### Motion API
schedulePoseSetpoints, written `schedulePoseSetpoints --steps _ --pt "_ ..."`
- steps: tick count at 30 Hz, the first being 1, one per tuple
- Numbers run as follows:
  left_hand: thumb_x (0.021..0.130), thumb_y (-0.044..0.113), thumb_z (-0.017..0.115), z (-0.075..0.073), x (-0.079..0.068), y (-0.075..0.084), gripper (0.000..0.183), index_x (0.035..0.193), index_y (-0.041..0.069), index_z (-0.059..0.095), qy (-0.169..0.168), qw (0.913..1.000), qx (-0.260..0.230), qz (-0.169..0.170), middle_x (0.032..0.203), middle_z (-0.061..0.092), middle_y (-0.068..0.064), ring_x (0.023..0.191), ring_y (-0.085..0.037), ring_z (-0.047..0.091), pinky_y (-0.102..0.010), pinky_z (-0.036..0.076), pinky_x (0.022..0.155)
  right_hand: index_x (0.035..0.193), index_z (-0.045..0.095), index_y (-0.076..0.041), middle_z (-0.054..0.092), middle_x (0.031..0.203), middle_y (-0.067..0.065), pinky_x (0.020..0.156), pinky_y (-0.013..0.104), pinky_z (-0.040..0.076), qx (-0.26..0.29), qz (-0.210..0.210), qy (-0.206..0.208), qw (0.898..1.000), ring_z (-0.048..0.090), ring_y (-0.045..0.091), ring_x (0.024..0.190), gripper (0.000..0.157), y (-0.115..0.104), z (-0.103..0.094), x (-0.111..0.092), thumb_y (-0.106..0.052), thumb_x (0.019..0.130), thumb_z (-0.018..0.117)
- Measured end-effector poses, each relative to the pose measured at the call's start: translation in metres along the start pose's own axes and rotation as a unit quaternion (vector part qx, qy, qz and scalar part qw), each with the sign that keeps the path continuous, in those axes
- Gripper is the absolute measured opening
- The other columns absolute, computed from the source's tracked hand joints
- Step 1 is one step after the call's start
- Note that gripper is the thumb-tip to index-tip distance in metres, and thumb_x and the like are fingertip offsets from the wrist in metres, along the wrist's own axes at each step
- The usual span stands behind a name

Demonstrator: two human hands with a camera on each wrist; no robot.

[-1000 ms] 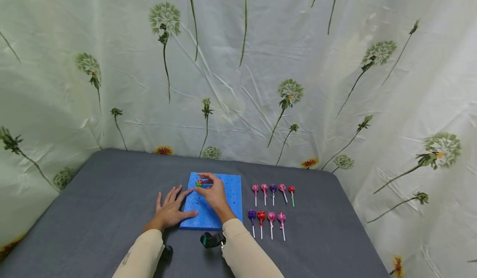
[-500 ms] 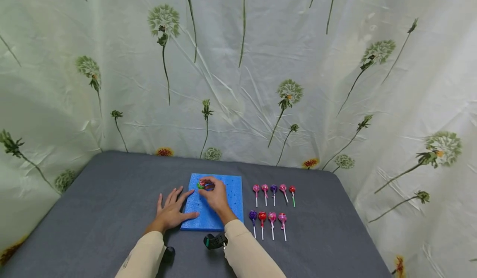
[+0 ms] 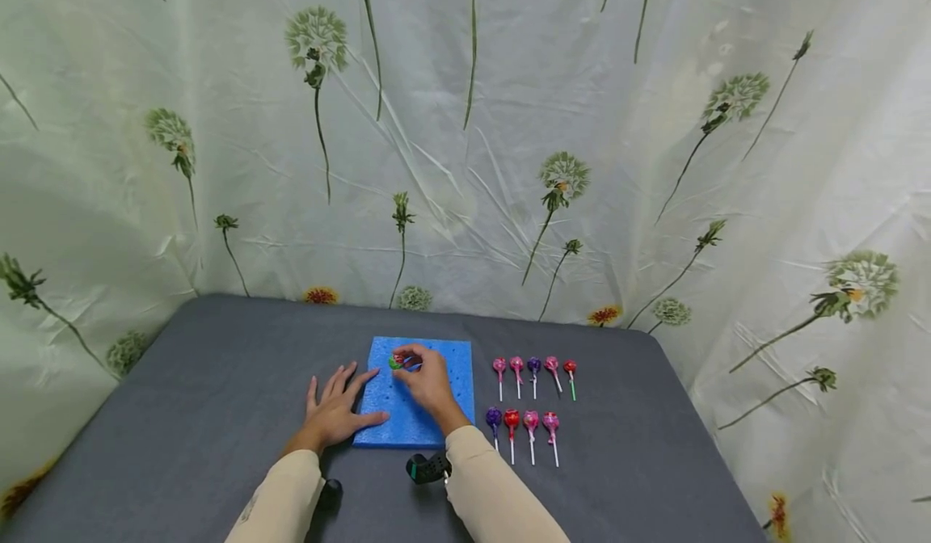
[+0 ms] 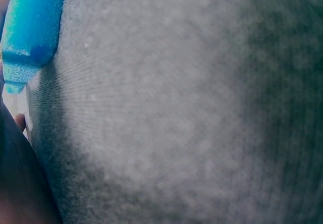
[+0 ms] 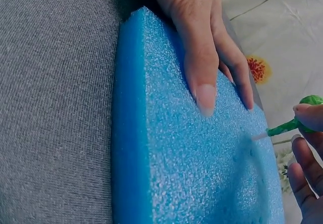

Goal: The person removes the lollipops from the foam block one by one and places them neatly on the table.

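Note:
My right hand point(image 3: 429, 385) pinches a lollipop in a green and red wrapper point(image 3: 396, 362) over the left back part of a blue foam board point(image 3: 457, 377). The right wrist view shows the green wrapper point(image 5: 283, 127) tilted, its pale stick point(image 5: 259, 136) pointing down at the foam surface. Whether the tip has entered the foam I cannot tell. Several small dark holes dot the board. On the board's left side rests my left hand point(image 3: 333, 418), fingers spread, thumb and fingertips touching the foam. The left wrist view catches only a corner of the foam point(image 4: 35, 22) and part of that hand.
Right of the board lie two rows of wrapped lollipops on the grey table point(image 3: 618, 438): a back row point(image 3: 534, 365) and a front row point(image 3: 512, 419), in pink, purple and red. A curtain with dandelion prints point(image 3: 465, 163) hangs behind the table.
My right hand and the lollipop have shifted slightly right, and its fingers have drawn closer around the candy. My left hand stays in place on the board.

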State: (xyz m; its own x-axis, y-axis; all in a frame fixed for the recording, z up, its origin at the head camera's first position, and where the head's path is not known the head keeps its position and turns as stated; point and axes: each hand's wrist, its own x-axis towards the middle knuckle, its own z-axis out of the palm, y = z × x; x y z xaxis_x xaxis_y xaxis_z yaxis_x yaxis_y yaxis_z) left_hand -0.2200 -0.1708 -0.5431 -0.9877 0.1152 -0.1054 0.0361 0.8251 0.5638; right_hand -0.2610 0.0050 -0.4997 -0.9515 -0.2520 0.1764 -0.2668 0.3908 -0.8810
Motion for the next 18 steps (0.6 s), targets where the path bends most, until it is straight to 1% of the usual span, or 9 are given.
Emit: schedulePoseSetpoints --steps 6,10,14,16,18 --pt "0.076 0.068 0.065 -0.001 -0.004 0.004 0.094 0.149 0.017 0.036 -0.016 0.9998 0.006 -0.010 0.155 0.020 -0.027 0.142 -0.048 0.008 -0.066 -0.011 0.108 0.106 0.070 -0.005 0.068 0.097 0.004 0.074 0.025 0.051 -0.029 -0.018 -0.010 0.999 0.062 0.021 0.091 0.021 0.002 -0.001 -0.005 0.000 0.086 0.070" --pt "0.077 0.067 0.065 0.001 -0.004 0.003 0.093 0.149 0.016 0.036 -0.019 0.9997 0.008 -0.013 0.154 0.020 -0.028 0.142 -0.048 0.008 -0.067 -0.011 0.107 0.107 0.070 -0.005 0.068 0.097 0.003 0.073 0.024 0.049 -0.032 -0.013 -0.014 0.999 0.061 0.020 0.090 0.022 0.002 -0.003 -0.004 -0.001 0.086 0.070" --pt "0.076 0.070 0.063 0.000 -0.002 0.001 0.095 0.149 0.016 0.036 -0.015 0.9999 0.002 -0.005 0.154 0.020 -0.028 0.142 -0.048 0.008 -0.066 -0.013 0.107 0.109 0.069 -0.007 0.067 0.098 0.004 0.074 0.025 0.049 -0.043 -0.027 -0.019 0.999 0.061 0.021 0.091 0.022 -0.004 -0.008 0.003 -0.002 0.088 0.069" --pt "0.075 0.072 0.062 0.000 -0.001 0.000 0.096 0.149 0.016 0.036 -0.011 0.9999 -0.001 0.002 0.154 0.020 -0.028 0.142 -0.048 0.008 -0.066 -0.013 0.107 0.110 0.068 -0.007 0.066 0.100 0.004 0.075 0.026 0.050 -0.049 -0.038 -0.027 0.998 0.061 0.022 0.092 0.022 -0.008 -0.012 0.007 -0.003 0.088 0.068" --pt "0.075 0.073 0.061 -0.001 -0.001 -0.001 0.096 0.149 0.016 0.036 -0.007 1.0000 0.002 0.005 0.154 0.020 -0.028 0.142 -0.048 0.008 -0.066 -0.013 0.107 0.111 0.068 -0.008 0.066 0.102 0.005 0.076 0.027 0.050 -0.050 -0.039 -0.039 0.997 0.061 0.023 0.093 0.022 -0.012 -0.016 0.009 -0.004 0.088 0.069"
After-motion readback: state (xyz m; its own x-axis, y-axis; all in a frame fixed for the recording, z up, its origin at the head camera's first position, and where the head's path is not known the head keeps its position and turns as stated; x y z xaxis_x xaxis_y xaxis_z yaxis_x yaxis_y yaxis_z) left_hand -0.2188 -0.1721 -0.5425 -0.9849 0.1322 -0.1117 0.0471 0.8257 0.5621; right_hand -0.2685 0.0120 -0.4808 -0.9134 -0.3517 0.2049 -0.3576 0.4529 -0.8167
